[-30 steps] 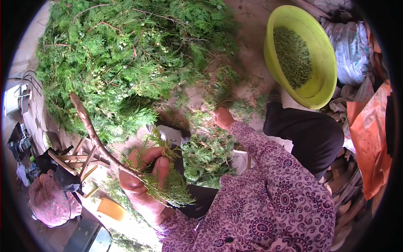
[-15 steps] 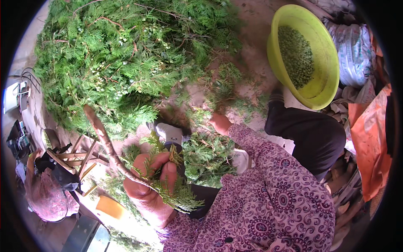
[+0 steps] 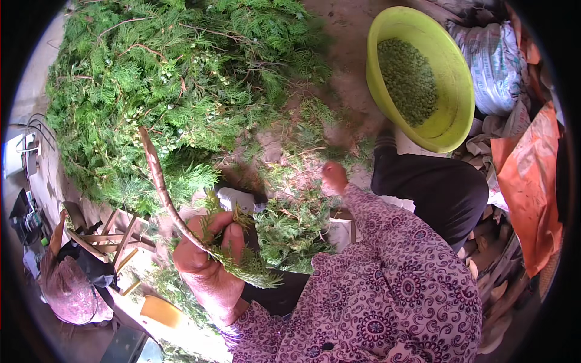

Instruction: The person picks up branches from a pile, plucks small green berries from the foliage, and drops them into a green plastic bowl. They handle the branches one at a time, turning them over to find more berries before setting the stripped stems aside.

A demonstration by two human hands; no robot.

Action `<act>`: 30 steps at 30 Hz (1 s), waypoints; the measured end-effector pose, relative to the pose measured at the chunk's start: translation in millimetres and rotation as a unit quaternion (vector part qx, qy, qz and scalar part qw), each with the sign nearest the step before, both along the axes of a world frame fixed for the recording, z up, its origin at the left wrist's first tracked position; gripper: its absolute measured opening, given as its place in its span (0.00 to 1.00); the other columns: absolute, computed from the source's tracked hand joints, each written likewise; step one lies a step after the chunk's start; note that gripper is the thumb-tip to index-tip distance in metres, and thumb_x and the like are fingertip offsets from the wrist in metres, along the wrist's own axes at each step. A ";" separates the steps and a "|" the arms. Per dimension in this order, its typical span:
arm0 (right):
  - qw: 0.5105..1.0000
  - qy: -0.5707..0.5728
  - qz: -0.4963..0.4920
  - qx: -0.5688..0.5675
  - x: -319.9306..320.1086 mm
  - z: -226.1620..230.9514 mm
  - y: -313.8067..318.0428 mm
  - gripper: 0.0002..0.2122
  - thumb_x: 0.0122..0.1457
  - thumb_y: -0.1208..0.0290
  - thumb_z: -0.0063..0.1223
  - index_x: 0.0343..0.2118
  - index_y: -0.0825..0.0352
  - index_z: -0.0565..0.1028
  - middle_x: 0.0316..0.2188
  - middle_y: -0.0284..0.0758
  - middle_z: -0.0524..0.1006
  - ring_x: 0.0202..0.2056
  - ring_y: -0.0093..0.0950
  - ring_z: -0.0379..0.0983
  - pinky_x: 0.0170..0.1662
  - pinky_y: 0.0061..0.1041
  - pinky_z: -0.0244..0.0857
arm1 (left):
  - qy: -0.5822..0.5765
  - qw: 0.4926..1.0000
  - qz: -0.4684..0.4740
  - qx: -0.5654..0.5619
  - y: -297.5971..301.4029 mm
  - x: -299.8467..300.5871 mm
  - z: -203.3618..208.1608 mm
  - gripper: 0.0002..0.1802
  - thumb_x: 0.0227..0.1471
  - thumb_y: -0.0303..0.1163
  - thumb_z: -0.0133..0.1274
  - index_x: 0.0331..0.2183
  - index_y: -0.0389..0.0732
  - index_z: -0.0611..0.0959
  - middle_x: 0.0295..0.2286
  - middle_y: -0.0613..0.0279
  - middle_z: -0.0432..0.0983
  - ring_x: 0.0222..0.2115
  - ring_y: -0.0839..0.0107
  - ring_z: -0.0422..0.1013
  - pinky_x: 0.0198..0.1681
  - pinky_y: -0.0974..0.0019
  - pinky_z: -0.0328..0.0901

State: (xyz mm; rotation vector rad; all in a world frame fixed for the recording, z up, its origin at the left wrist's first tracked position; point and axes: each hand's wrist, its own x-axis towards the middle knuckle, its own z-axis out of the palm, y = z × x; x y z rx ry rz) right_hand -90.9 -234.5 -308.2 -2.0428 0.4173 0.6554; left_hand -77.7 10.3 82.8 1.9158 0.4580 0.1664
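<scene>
My left hand (image 3: 204, 266) is closed around a conifer branch. Its bare brown stem (image 3: 161, 187) curves up past the thumb side, and a green leafy sprig (image 3: 257, 274) sticks out from under the fingers. Farther out, my right hand (image 3: 334, 177) hovers over the littered ground between my legs, with its fingers curled in. What it holds, if anything, is too small to make out. A loose heap of cut twigs (image 3: 296, 227) lies just below that hand. The yellow-green basin (image 3: 455, 85) at the far right holds many small green cones (image 3: 408, 78).
A large pile of green conifer branches (image 3: 163, 103) fills the far left. Behind the basin stands a white sack (image 3: 491, 69), with an orange sheet (image 3: 532, 187) and split wood (image 3: 493, 266) nearer. At left are a wooden frame (image 3: 112, 239) and a pink bundle (image 3: 72, 290).
My right hand has moved to the right, away from the twigs on the ground. The left hand keeps the branch, whose stem now stands a little more upright. The whole view has shifted slightly.
</scene>
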 end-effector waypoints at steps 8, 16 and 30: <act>0.974 0.062 -0.193 0.097 60.2 1.1 -53.9 0.04 0.52 0.73 0.45 0.27 0.69 0.69 0.13 0.33 0.68 0.12 0.20 0.63 0.13 0.20 0.56 | -0.001 0.999 -0.030 0.023 -6.3 6.6 -0.2 0.06 0.42 0.21 0.55 0.28 0.33 0.78 0.26 0.64 0.72 0.24 0.80 0.65 0.27 0.78 0.58; 0.956 0.073 0.243 -0.145 43.1 44.1 41.7 0.27 0.45 0.83 0.41 0.53 0.65 0.58 0.32 0.46 0.74 0.29 0.34 0.73 0.34 0.30 0.68 | 0.018 0.999 -0.033 0.020 -4.6 12.8 -6.1 0.07 0.43 0.25 0.55 0.29 0.34 0.78 0.22 0.67 0.72 0.21 0.82 0.65 0.24 0.78 0.58; 0.993 0.073 -0.057 0.068 -3.9 -5.2 -80.4 0.03 0.45 0.74 0.48 0.24 0.66 0.73 0.13 0.34 0.70 0.16 0.22 0.67 0.21 0.25 0.63 | 0.031 0.999 -0.025 0.011 -12.0 22.0 -10.1 0.05 0.43 0.22 0.52 0.28 0.33 0.77 0.21 0.64 0.72 0.21 0.80 0.66 0.24 0.78 0.59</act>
